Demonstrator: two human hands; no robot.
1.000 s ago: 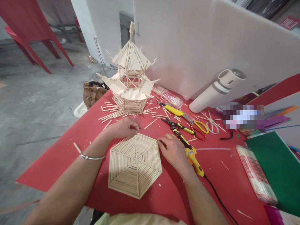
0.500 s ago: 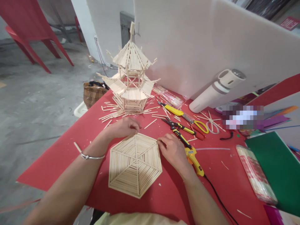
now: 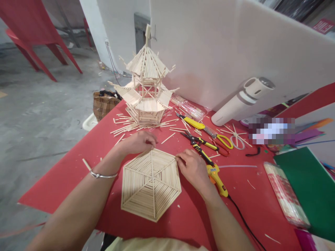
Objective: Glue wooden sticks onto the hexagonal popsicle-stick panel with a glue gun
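The 6-sided stick panel (image 3: 140,197) lies flat on the red tabletop (image 3: 62,186), the left hand (image 3: 140,142) curled at its far corner, the right hand (image 3: 195,170) with fingertips bunched at its right-hand corner, though whether either clamps the edge I cannot tell.

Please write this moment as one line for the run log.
hexagonal stick panel: flat on red tabletop | left hand: at its far corner | right hand: at its far-right corner | stick pagoda: upright behind

a white flask (image 3: 232,104) stands near a pale partition (image 3: 206,45), a red chair (image 3: 31,22) on grey floor (image 3: 49,115)
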